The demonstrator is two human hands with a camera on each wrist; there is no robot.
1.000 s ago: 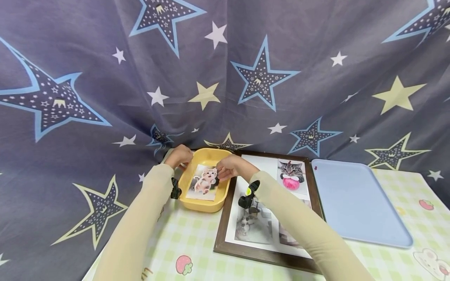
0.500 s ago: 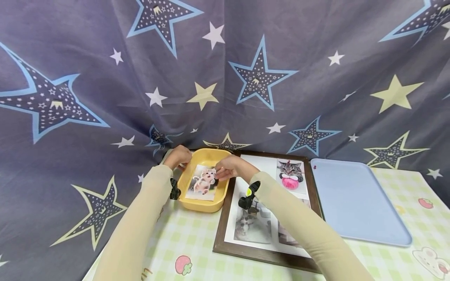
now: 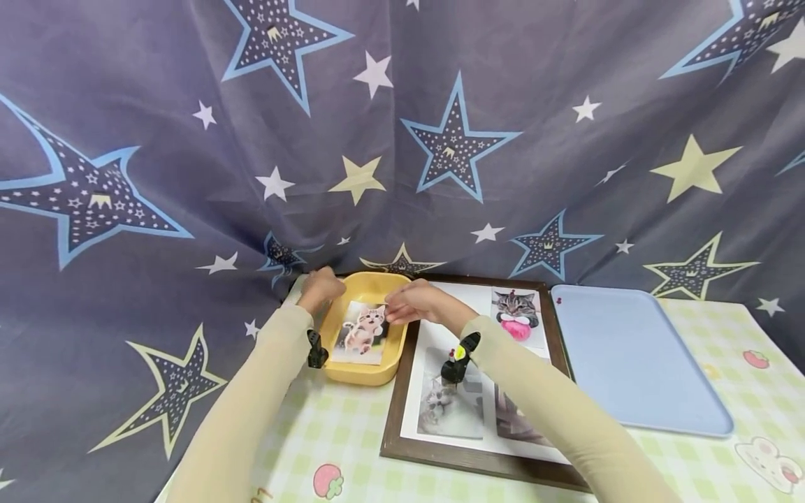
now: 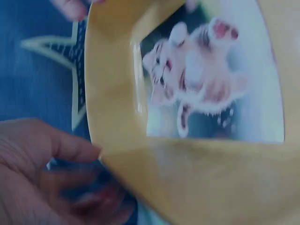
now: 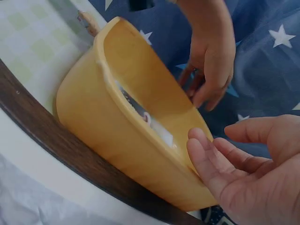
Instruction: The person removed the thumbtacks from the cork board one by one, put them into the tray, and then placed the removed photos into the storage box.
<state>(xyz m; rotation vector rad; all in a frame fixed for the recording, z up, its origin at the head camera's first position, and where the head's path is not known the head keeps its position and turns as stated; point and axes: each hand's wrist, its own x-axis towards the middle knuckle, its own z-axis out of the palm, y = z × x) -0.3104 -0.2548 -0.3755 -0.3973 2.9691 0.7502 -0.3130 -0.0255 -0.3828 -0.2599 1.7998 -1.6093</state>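
Observation:
A yellow plastic tub [image 3: 363,375] stands at the far left of the table. Inside it lies a photo print of a kitten [image 3: 361,334], also filling much of the left wrist view. My left hand [image 3: 321,288] is at the tub's left side, thumb tip right at the rim [image 4: 93,93]; its other fingers are outside the tub and blurred. Over the right rim is my right hand [image 3: 418,302], fingers slightly bent and thumb apart, as the right wrist view shows [image 5: 253,173]. Nothing shows between its thumb and fingers. In the head view its fingertips overlap the photo's upper right corner.
A brown-framed board [image 3: 481,461] lies beside the tub, bearing a cat photo [image 3: 516,314] with a red pushpin and several faded grey pictures. Right of it is a light blue tray [image 3: 635,363] with a red pushpin [image 3: 559,300] at its corner. A star-patterned curtain [image 3: 390,140] hangs behind.
My right wrist has shifted slightly right and down, uncovering a red pushpin on the board. The head view has tilted slightly. Both hands stay at the tub, and the photo lies in it throughout.

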